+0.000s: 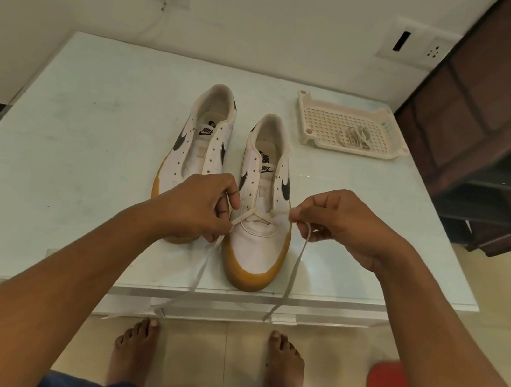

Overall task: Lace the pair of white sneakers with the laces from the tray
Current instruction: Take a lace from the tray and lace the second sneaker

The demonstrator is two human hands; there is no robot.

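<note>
Two hands flank one shoe: over the toe of the unlaced sneaker (pixel 202 138), the left hand (pixel 199 204) pinches one strand of the lace (pixel 260 216) just left of the near sneaker (pixel 255 250); its long axis runs toe toward the person, the open eyelets lying beyond both hands; the right hand (pixel 346 224) pinches the other strand, equally near; the second lace (pixel 355 138) sits in the tray (pixel 306 114).
</note>
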